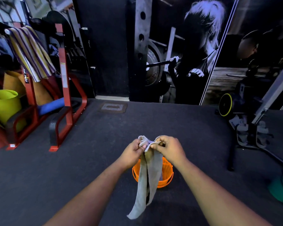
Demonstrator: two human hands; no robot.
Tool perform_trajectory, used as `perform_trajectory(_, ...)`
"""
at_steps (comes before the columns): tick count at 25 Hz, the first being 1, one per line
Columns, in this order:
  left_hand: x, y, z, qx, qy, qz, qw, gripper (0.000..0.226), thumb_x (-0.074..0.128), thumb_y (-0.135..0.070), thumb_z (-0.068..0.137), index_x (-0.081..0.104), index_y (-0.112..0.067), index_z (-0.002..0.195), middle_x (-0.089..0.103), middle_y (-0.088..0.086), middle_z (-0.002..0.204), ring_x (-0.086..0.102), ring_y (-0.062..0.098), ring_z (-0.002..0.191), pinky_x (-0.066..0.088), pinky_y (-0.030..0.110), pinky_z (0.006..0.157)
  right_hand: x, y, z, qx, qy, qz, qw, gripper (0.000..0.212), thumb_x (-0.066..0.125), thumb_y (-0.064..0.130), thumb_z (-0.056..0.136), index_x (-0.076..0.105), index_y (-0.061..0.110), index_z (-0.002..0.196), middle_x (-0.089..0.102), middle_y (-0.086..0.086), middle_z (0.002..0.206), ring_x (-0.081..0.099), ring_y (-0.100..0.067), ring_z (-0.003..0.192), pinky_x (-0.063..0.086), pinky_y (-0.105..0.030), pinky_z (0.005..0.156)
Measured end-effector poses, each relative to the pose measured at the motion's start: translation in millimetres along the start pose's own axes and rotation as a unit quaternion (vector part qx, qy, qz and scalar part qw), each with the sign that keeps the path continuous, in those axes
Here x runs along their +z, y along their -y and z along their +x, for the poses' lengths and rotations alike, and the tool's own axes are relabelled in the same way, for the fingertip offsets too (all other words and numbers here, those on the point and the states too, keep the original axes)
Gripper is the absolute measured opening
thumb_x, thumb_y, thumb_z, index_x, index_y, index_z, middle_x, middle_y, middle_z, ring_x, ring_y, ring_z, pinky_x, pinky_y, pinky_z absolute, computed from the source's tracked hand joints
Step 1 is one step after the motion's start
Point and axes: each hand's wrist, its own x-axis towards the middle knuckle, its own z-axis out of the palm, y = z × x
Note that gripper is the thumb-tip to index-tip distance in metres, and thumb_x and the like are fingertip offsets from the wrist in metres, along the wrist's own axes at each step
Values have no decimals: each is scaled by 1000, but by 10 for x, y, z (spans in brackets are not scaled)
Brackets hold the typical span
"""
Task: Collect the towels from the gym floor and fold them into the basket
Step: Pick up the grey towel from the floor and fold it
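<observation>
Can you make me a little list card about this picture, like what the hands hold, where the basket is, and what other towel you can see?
left hand: pinches a top corner of the long grey cloth towel
right hand: pinches the other top corner
towel: hangs down, doubled lengthwise, in front of the basket
round orange plastic basket: on the dark floor, beyond the hands
striped yellow and purple towel: draped over the red metal rack, far left
</observation>
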Motion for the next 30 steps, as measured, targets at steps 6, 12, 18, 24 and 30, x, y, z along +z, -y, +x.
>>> perform_trajectory(6, 101, -44, -54, -17, 13, -81, 996, 23, 64, -21, 100, 68, 1, 104, 68, 2, 76, 56, 13, 62, 45, 27, 56, -2, 90, 3, 27, -38, -100, 994, 34, 58, 71, 67, 58, 37, 68, 66, 11, 68, 65, -13, 70, 51, -35, 58)
perform_trajectory(12, -49, -83, 13, 44, -40, 136, 989, 7, 74, -15, 92, 73, -22, 93, 69, -18, 68, 60, -11, 60, 47, 21, 60, -107, 10, 48, -51, -5, -180, 982, 45, 61, 70, 78, 50, 29, 62, 52, 9, 68, 58, -16, 77, 46, -36, 64)
perform_trajectory(18, -544, -51, 162, 17, -148, 205, 967, 11, 63, -20, 94, 70, -18, 101, 74, 0, 93, 69, 21, 90, 54, 36, 82, -597, -288, 59, -10, 131, -426, 895, 45, 50, 72, 90, 69, 34, 103, 53, 6, 106, 46, -20, 112, 38, -39, 86)
perform_trajectory(24, -541, -65, 242, -20, -175, 267, 948, 13, 58, -17, 100, 68, -12, 105, 71, 5, 95, 65, 25, 91, 48, 33, 74, -709, -304, 54, 4, 24, -326, 945, 23, 64, 50, 92, 60, 28, 89, 57, 7, 96, 58, -20, 98, 48, -36, 75)
perform_trajectory(30, -295, -410, 251, -52, -171, -59, 982, 13, 52, -20, 103, 62, -12, 107, 64, 0, 98, 59, 18, 96, 45, 28, 78, -724, -238, 135, 82, -78, 102, 988, 29, 73, 29, 75, 48, 14, 73, 50, 0, 66, 46, -15, 63, 37, -37, 59)
